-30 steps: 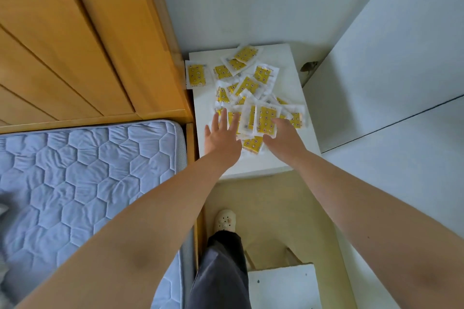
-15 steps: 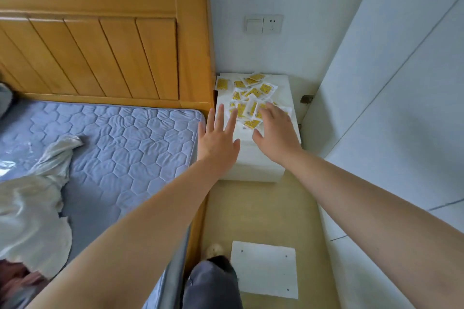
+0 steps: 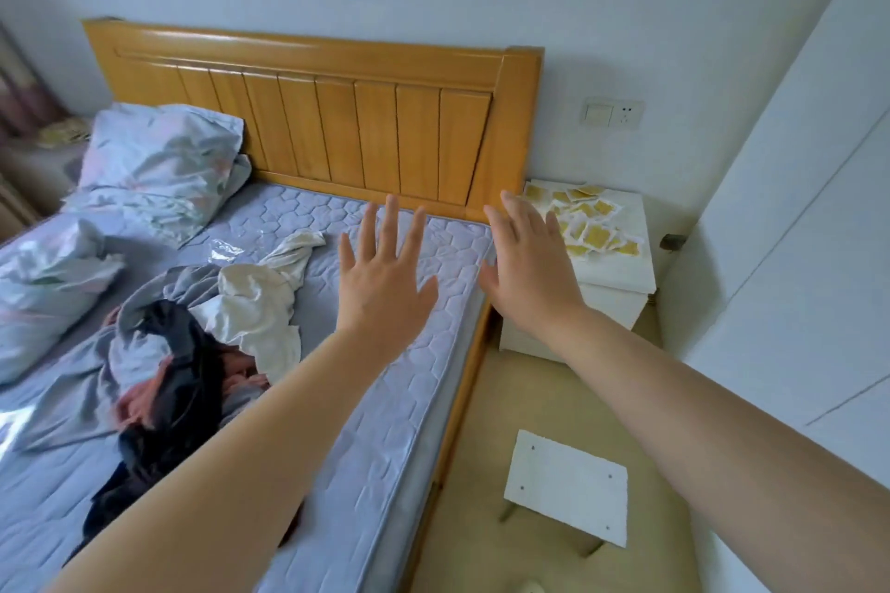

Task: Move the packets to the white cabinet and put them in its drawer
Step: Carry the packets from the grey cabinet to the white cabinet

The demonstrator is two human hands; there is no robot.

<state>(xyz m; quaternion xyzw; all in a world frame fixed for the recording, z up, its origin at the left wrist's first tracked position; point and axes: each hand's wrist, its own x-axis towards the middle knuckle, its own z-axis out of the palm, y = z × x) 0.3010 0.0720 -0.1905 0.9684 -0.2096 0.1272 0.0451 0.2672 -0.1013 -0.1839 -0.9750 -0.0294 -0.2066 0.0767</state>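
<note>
Several yellow packets in clear wrappers [image 3: 596, 236] lie scattered on top of the white cabinet [image 3: 621, 274] beside the bed's headboard. Its front, where a drawer would be, is mostly hidden behind my right forearm. My left hand [image 3: 383, 274] is stretched out over the mattress with fingers spread and straight, holding nothing. My right hand [image 3: 530, 265] is raised in front of the cabinet's left side, fingers straight, also holding nothing. Both hands are apart from the packets.
A bed with a blue quilted mattress [image 3: 395, 390], wooden headboard [image 3: 337, 120], pillows [image 3: 159, 164] and crumpled clothes [image 3: 202, 342] fills the left. A small white stool [image 3: 568, 486] stands on the floor in the narrow aisle. A white wardrobe [image 3: 809, 255] lines the right.
Both hands have lifted off the packets and drawn back from the cabinet. The view has pulled back and swung left, so the bed now fills the frame.
</note>
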